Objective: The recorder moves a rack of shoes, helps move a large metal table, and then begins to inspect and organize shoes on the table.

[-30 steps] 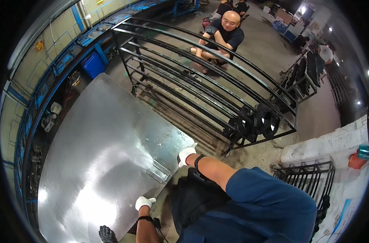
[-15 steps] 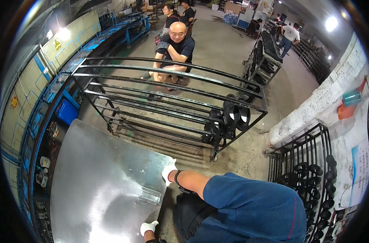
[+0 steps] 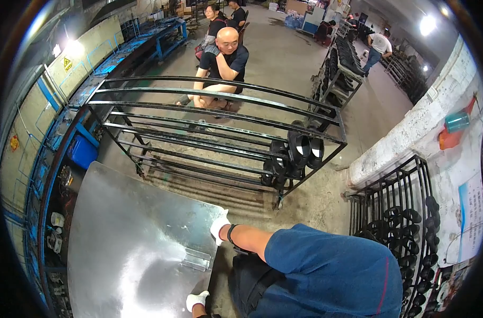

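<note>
Both my hands wear white gloves and rest at the near edge of a large, bare grey metal tabletop (image 3: pixel 146 212). At its far right corner lies my right hand (image 3: pixel 218 225), thumb standing apart from the fingers; a dark band circles that wrist. Lower down the same edge, my left hand (image 3: pixel 197 300) touches the surface with its thumb out to the side. Neither glove shows anything held, though the separate fingers are hard to make out. Between the hands, a small rectangular metal bracket (image 3: pixel 196 259) is set in the tabletop.
Beyond the tabletop stands a black metal rack (image 3: pixel 215 108) with several black shoes (image 3: pixel 299 148) at its right end. A person (image 3: pixel 224 66) crouches behind it. Blue-framed workbenches (image 3: pixel 114 61) and a blue bin (image 3: pixel 83 151) stand left; another shoe rack (image 3: pixel 400 222) stands right.
The view has shifted slightly, so the scene sits a little further left. The crouching person's head has turned a little toward the right. My hands stay on the tabletop edge.
</note>
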The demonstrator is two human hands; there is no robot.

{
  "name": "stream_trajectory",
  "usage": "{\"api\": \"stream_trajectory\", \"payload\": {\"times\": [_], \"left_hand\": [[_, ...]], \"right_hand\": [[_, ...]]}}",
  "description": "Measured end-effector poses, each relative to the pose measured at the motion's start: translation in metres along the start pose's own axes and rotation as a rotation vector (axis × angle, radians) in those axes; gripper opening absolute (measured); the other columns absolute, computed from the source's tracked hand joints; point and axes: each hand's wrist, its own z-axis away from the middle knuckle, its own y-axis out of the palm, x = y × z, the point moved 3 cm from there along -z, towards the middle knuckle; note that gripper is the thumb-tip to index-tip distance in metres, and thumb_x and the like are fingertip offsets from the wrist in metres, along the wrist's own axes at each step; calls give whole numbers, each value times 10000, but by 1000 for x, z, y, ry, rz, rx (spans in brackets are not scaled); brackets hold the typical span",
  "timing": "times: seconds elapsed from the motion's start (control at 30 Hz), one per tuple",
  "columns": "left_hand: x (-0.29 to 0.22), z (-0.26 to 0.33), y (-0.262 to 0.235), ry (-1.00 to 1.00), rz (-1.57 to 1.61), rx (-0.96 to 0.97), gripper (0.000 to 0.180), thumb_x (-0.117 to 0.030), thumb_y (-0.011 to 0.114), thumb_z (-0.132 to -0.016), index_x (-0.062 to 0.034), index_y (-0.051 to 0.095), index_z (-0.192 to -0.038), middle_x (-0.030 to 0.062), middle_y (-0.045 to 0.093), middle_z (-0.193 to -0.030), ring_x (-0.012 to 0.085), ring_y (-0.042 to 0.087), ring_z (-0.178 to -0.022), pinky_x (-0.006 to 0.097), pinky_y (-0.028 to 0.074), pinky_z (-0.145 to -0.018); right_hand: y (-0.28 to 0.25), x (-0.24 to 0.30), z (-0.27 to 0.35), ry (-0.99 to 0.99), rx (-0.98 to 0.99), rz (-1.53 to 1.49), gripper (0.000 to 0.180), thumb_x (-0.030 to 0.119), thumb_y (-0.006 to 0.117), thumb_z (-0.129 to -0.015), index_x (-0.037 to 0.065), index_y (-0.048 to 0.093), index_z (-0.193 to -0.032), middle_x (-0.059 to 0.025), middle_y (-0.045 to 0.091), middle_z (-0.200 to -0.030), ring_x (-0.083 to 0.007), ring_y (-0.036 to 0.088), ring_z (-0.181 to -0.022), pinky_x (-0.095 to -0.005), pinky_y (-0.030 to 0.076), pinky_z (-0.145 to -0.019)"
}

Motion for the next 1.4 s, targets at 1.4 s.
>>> {"api": "stream_trajectory", "payload": {"times": [1.4], "left_hand": [[-6, 30, -31, -39, -18, 222, 765, -705, 755, -712, -117, 739, -1200, 132, 700, -1268, 303, 663, -1193, 431, 531, -966]], "right_hand": [[-17, 11, -4, 33, 212, 71, 633, 579, 738, -782, 127, 725, -1225, -116, 690, -1284, -325, 636, -1214, -638, 405, -1048]]}}
